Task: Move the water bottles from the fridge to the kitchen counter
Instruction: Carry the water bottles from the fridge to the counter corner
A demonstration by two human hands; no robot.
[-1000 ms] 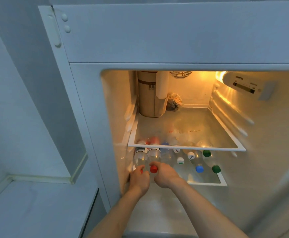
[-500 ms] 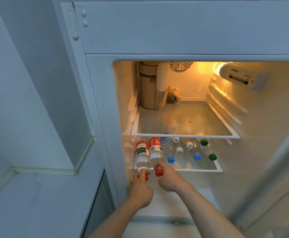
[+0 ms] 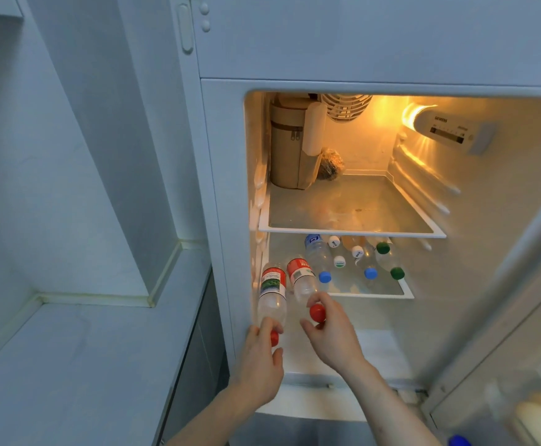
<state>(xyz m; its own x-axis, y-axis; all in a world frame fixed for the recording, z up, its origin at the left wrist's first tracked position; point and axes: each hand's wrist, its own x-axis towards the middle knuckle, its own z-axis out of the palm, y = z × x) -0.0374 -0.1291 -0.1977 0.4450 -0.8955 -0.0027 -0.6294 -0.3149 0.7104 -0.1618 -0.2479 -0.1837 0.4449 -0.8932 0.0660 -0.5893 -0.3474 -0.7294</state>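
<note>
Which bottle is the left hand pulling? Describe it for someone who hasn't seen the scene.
Open fridge, lower shelf, far left by the wall. The bottle lies cap-forward, past the shelf edge, left hand pinching its red cap. Its red label has a green patch; its red-capped neighbour is in the right hand.

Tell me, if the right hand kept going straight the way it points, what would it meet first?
The right hand already pinches its red-capped bottle. Pushed onward, that bottle would probably slide back along the lower shelf; depth is unclear.
</note>
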